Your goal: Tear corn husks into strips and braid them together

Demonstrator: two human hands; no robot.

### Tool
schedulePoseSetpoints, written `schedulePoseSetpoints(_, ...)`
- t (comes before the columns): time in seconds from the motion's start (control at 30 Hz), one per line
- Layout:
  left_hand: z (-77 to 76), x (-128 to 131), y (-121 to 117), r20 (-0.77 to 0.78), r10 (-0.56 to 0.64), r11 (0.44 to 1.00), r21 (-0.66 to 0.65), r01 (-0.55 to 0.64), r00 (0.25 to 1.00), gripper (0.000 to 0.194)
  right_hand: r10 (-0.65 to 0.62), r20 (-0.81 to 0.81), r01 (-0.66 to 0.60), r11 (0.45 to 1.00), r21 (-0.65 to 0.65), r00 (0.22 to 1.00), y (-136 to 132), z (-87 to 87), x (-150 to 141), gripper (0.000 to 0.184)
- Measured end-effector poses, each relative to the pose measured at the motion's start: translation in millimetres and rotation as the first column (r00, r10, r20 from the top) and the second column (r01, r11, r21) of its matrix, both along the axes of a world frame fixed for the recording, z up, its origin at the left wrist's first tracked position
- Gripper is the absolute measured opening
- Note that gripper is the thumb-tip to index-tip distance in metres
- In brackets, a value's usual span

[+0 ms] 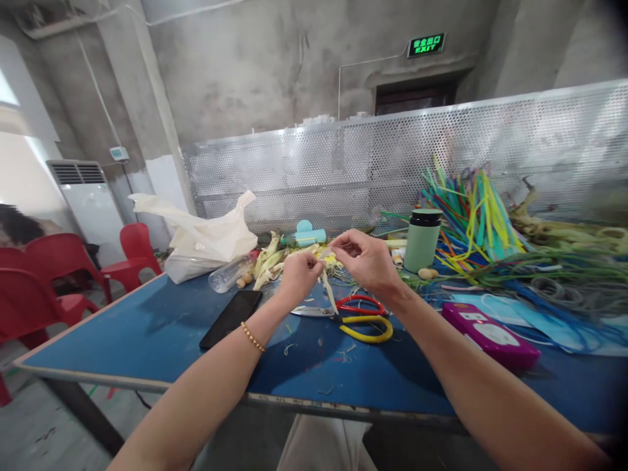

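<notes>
My left hand (300,275), a beaded bracelet at its wrist, is closed in a pinch on a pale strip of corn husk (328,293) whose end hangs down toward the table. Fingertips of my right hand (366,258) pinch the same light piece just to the right, a short gap from the left fingers. Below both hands lie scissors (366,320) with one red and one yellow handle, blades pointing left. Behind the hands is a heap of pale husks (269,261). A black phone (231,318) rests left of the scissors.
On the blue table (147,340) a white plastic bag (210,239) and clear bottle (230,273) stand left. Rightward are a green tumbler (422,241), colourful strips (483,216), green and blue cords (530,268), face masks (515,311) and a magenta box (490,335).
</notes>
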State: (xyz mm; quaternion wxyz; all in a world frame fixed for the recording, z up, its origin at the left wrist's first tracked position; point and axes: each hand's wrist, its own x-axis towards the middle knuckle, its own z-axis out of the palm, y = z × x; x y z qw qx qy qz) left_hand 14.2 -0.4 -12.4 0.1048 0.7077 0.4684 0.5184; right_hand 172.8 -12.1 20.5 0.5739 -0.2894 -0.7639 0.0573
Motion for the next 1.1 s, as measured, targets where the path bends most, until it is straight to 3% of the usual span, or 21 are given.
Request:
schedulePoseSetpoints(0.13,1.4,3,-2,-0.093,0.078,0.993,0.093,-0.069,0.993,0.025,0.169,-0.160,-0.196,0.965,-0.173,0.973,-1,1.5,-3,0.017)
schedulePoseSetpoints(0.3,3.1,3,-5,-0.084,0.031,0.998,0.054,-0.026,0.996,0.025,0.305,-0.262,-0.357,0.916,-0.183,0.916,-2,4.4,-6,0.024)
schedulePoseSetpoints(0.47,6.0,5,-14,-0.001,-0.122,0.989,-0.082,0.122,0.993,0.030,0.288,-0.276,-0.356,0.902,-0.245,0.917,-1,3.2,-6,0.030)
schedulePoseSetpoints(0.63,3.1,7,-14,0.107,-0.315,0.926,-0.181,0.330,0.943,0.025,0.278,-0.263,-0.325,0.933,-0.156,0.924,7,2.2,-2,0.026)
schedulePoseSetpoints(0.83,0.3,8,-13,0.152,-0.379,0.892,-0.204,0.404,0.913,0.027,0.199,-0.193,-0.234,0.955,-0.182,0.961,6,8.7,4,0.023)
schedulePoseSetpoints(1.1,6.9,9,-21,0.202,-0.408,0.881,-0.167,0.442,0.890,0.022,0.223,-0.122,-0.249,0.928,-0.278,0.967,-2,12.5,7,0.026)
